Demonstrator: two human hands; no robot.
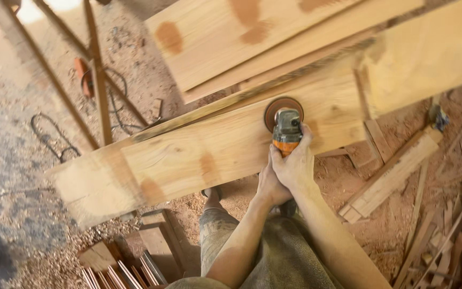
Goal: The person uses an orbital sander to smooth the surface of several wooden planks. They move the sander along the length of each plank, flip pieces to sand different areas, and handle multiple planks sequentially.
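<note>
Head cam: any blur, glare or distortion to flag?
Head view: soft overall, motion smear on the plank and the boards' edges; blown-out highlight at top left; wide-angle stretch at the edges; both hands and the angle grinder evenly lit, no hard shadows.

Angle grinder (286, 130) set on the long plank (188, 155), disc (283, 109) at the plank's far edge. Right hand (297, 160) wrapped over the grinder's body, left hand (270, 184) just below and left of it, touching. More boards (252, 37) stacked beyond the plank. Cables (54, 139) looped on the floor at left. Offcuts (391, 176) scattered at right, small blocks (151, 241) under the plank's near-left end.
</note>
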